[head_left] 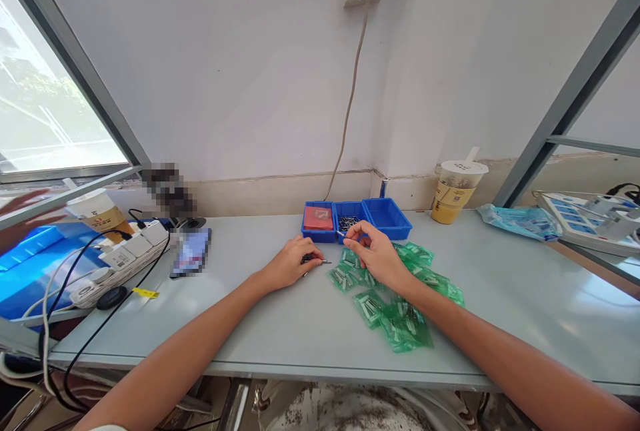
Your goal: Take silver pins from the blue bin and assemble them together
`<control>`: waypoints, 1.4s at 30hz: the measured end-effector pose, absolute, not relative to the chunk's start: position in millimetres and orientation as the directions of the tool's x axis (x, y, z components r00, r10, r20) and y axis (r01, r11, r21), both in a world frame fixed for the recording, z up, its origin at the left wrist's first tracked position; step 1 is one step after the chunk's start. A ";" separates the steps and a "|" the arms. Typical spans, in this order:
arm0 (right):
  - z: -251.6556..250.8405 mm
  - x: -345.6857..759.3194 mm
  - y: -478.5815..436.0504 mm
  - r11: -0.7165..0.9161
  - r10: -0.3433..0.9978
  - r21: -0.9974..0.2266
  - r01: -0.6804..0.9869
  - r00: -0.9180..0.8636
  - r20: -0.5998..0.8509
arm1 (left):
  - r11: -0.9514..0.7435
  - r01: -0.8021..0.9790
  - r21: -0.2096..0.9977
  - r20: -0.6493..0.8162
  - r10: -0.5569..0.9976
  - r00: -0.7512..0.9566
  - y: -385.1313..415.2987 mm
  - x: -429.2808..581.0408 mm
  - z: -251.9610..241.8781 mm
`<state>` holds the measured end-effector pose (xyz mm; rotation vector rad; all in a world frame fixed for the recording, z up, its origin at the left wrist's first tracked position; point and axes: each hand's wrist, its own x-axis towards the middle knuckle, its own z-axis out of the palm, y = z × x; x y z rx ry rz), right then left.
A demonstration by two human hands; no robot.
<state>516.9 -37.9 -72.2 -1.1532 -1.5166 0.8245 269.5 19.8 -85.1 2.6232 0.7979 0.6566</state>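
Small metal parts (326, 261): under left hand (293, 264), ends poking out; resting on desk (275, 334) or just above, can't tell. Left fingers curled closed round them. Right hand (375, 254): thumb and finger pinched on thin pale piece (341, 234), right by front of middle blue bin (351, 206); more metal parts inside that bin. Red packets (318, 218) in left blue bin (320, 237); right blue bin (397, 234) just beside the middle one. Green packets (400, 329) with metal pieces inside, spread beneath and around right hand and forearm. Drink cup (450, 201) farther right, near wall.
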 end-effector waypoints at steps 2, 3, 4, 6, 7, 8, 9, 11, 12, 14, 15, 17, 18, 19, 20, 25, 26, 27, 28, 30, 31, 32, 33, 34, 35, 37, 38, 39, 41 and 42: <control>-72.9 517.0 -37.1 0.309 0.949 -0.917 0.252 -0.029 0.312 | -0.788 0.438 0.433 0.328 0.590 0.738 19.7 269.7 -84.4; -73.3 517.0 -36.7 0.308 0.950 -0.918 0.250 -0.029 0.311 | -0.785 0.438 0.438 0.328 0.593 0.736 19.6 269.7 -84.0; -73.7 517.2 -36.3 0.307 0.950 -0.919 0.249 -0.029 0.310 | -0.783 0.438 0.442 0.327 0.596 0.734 19.4 269.8 -83.7; -74.2 517.5 -35.7 0.304 0.951 -0.921 0.245 -0.030 0.307 | -0.776 0.440 0.452 0.323 0.602 0.730 19.1 269.9 -83.1; -74.4 517.6 -35.5 0.304 0.952 -0.921 0.243 -0.030 0.306 | -0.773 0.441 0.456 0.321 0.605 0.729 18.9 270.0 -82.8; -74.5 517.8 -35.4 0.304 0.952 -0.921 0.243 -0.030 0.306 | -0.771 0.442 0.459 0.318 0.607 0.728 18.8 270.1 -82.6; -74.5 517.9 -35.3 0.304 0.952 -0.921 0.243 -0.030 0.306 | -0.769 0.443 0.462 0.316 0.609 0.728 18.8 270.3 -82.5; -74.5 518.0 -35.4 0.303 0.952 -0.922 0.242 -0.032 0.304 | -0.767 0.442 0.465 0.315 0.610 0.727 18.9 270.5 -82.4; -74.5 518.0 -35.4 0.302 0.952 -0.922 0.241 -0.033 0.303 | -0.767 0.441 0.466 0.316 0.610 0.727 19.0 270.7 -82.5; -74.5 518.0 -35.5 0.301 0.953 -0.924 0.236 -0.035 0.301 | -0.769 0.438 0.466 0.322 0.608 0.726 19.2 270.9 -82.9; -74.5 518.0 -35.5 0.299 0.953 -0.925 0.233 -0.034 0.300 | -0.771 0.437 0.464 0.326 0.607 0.725 19.3 271.0 -83.1; -74.5 518.1 -35.5 0.297 0.954 -0.926 0.232 -0.034 0.297 | -0.773 0.438 0.458 0.330 0.606 0.724 19.4 271.2 -83.7; -74.5 518.2 -35.4 0.297 0.954 -0.926 0.233 -0.035 0.297 | -0.773 0.440 0.457 0.331 0.607 0.723 19.4 271.2 -84.0; -74.6 518.3 -35.3 0.298 0.954 -0.925 0.234 -0.036 0.298 | -0.774 0.441 0.455 0.333 0.607 0.722 19.5 271.2 -84.2; -74.7 518.5 -35.2 0.300 0.953 -0.925 0.236 -0.037 0.300 | -0.774 0.441 0.453 0.335 0.607 0.721 19.5 271.2 -84.4; -75.9 519.4 -34.2 0.299 0.954 -0.922 0.245 -0.045 0.298 | -0.787 0.436 0.437 0.352 0.596 0.722 20.1 270.8 -84.9; -76.2 519.4 -34.0 0.300 0.953 -0.922 0.246 -0.044 0.298 | -0.789 0.436 0.434 0.356 0.594 0.721 20.2 270.7 -85.1; -76.5 519.5 -33.9 0.300 0.953 -0.921 0.246 -0.043 0.299 | -0.791 0.435 0.430 0.361 0.592 0.720 20.4 270.6 -85.3; -76.7 519.4 -33.9 0.301 0.953 -0.921 0.246 -0.041 0.300 | -0.793 0.435 0.427 0.364 0.591 0.720 20.6 270.4 -85.6; -76.8 519.2 -34.1 0.300 0.953 -0.921 0.247 -0.039 0.300 | -0.791 0.441 0.423 0.369 0.595 0.714 20.7 270.0 -86.0; -76.6 519.1 -34.2 0.300 0.953 -0.921 0.248 -0.039 0.300 | -0.789 0.447 0.423 0.368 0.600 0.710 20.6 269.9 -86.0; -76.5 518.9 -34.4 0.299 0.954 -0.922 0.247 -0.039 0.299 | -0.785 0.453 0.422 0.365 0.605 0.708 20.4 269.7 -86.0; -76.3 518.8 -34.5 0.298 0.954 -0.923 0.245 -0.040 0.298 | -0.782 0.459 0.422 0.362 0.609 0.706 20.1 269.6 -85.8; -76.2 518.8 -34.6 0.298 0.954 -0.923 0.244 -0.040 0.298 | -0.781 0.462 0.421 0.358 0.611 0.706 19.6 269.5 -85.5; -76.1 518.7 -34.6 0.299 0.954 -0.923 0.242 -0.040 0.298 | -0.781 0.462 0.420 0.356 0.610 0.708 19.1 269.4 -85.1; -76.3 518.8 -34.4 0.298 0.954 -0.925 0.237 -0.040 0.298 | -0.785 0.459 0.417 0.356 0.606 0.712 17.8 269.4 -84.2; -76.4 518.9 -34.2 0.297 0.954 -0.926 0.233 -0.040 0.296 | -0.786 0.457 0.417 0.357 0.604 0.713 17.2 269.5 -83.7; -76.5 519.0 -34.0 0.294 0.955 -0.928 0.229 -0.041 0.293 | -0.787 0.454 0.418 0.358 0.602 0.713 16.7 269.5 -83.3; -76.5 519.0 -33.9 0.292 0.956 -0.930 0.223 -0.041 0.291 | -0.787 0.449 0.422 0.358 0.600 0.716 16.0 269.7 -82.6; -76.4 518.9 -34.0 0.294 0.955 -0.930 0.222 -0.041 0.292 | -0.787 0.448 0.423 0.356 0.600 0.717 15.9 269.7 -82.3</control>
